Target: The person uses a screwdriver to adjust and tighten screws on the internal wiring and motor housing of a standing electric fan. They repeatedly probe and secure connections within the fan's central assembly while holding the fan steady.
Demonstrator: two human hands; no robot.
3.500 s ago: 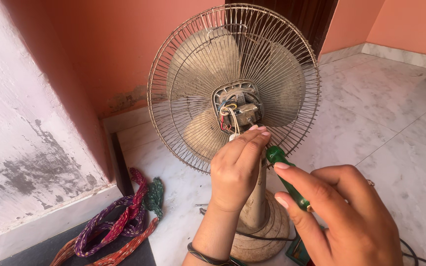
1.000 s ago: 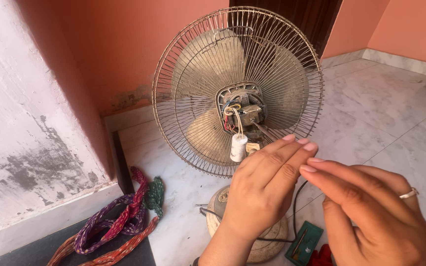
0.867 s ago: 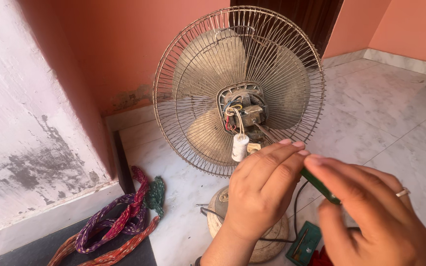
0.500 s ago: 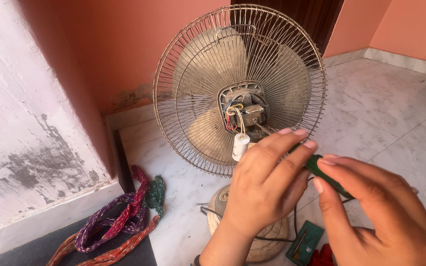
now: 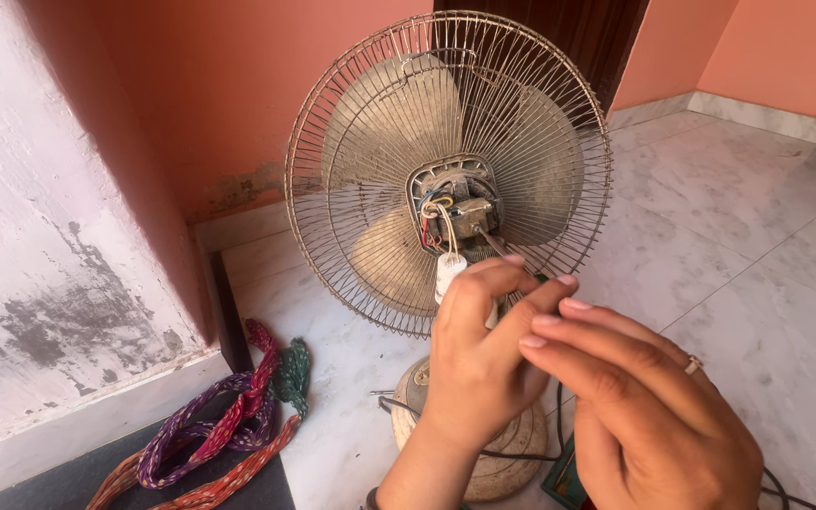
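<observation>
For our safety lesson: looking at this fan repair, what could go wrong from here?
1. The exposed motor wires sit right by the left hand; a shock is possible if the power cord is live.
2. The screwdriver shaft could slip and nick those wires.
3. Pushing may tip the fan.

Salmon walls (image 5: 238, 104), marble floor (image 5: 748, 246), dark door (image 5: 606, 38)

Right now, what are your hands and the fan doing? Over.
Left hand pinching white capacitor at fan motor. Right hand touching left fingertips. Nothing blocking.
</observation>
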